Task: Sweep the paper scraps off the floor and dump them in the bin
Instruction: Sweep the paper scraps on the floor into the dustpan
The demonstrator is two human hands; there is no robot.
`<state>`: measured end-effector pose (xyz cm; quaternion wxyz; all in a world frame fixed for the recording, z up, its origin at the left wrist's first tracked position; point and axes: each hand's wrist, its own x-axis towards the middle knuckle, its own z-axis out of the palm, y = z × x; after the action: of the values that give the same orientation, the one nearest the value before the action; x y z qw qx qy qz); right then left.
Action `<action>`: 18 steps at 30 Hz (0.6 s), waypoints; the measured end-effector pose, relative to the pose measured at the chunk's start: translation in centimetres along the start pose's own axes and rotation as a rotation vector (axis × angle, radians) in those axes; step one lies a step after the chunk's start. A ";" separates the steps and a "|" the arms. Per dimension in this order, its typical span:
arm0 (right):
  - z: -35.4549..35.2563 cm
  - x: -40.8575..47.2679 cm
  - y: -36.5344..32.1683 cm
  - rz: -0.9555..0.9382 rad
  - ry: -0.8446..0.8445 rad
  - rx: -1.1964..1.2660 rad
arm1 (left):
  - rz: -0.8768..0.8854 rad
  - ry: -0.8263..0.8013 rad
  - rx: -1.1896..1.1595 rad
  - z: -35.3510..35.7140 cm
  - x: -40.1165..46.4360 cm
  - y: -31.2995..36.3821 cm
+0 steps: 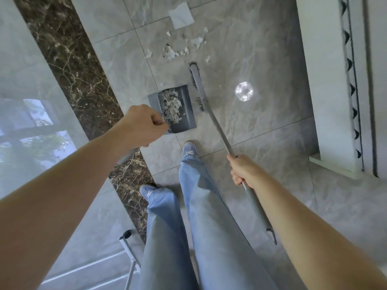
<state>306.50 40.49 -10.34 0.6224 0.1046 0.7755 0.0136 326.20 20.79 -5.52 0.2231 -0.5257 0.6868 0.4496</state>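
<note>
A grey dustpan [185, 105] sits on the tiled floor ahead of my feet, holding a pile of white paper scraps [170, 106]. My left hand [140, 126] grips the dustpan's upright handle, which pokes out below my fist. Just right of the pan lies the grey broom head [198, 86], bristles on the floor. My right hand [244, 170] grips the broom's long grey handle at mid length. Farther ahead, several loose paper scraps [178, 50] lie scattered on the tiles, with a larger white square sheet [181, 15] beyond them.
A dark marble strip [71, 65] runs diagonally along the floor at left, beside a glass panel [27, 97]. A white wall or cabinet base [326, 91] stands at right. A white metal frame leg [130, 256] stands near my left foot. No bin is in view.
</note>
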 end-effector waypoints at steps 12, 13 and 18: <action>-9.9 4.4 -10.2 0.085 0.184 -0.650 | 0.033 0.019 -0.098 2.4 4.4 10.4; -9.5 3.2 -9.7 0.050 0.134 -0.661 | 0.024 0.026 -0.107 2.5 4.6 10.9; -9.3 3.0 -3.9 0.089 0.031 -0.202 | 0.016 0.044 -0.119 2.7 4.3 12.6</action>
<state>296.34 38.17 -11.70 0.6167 0.0757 0.7742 0.1209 312.65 21.36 -5.44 0.1726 -0.5422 0.6679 0.4797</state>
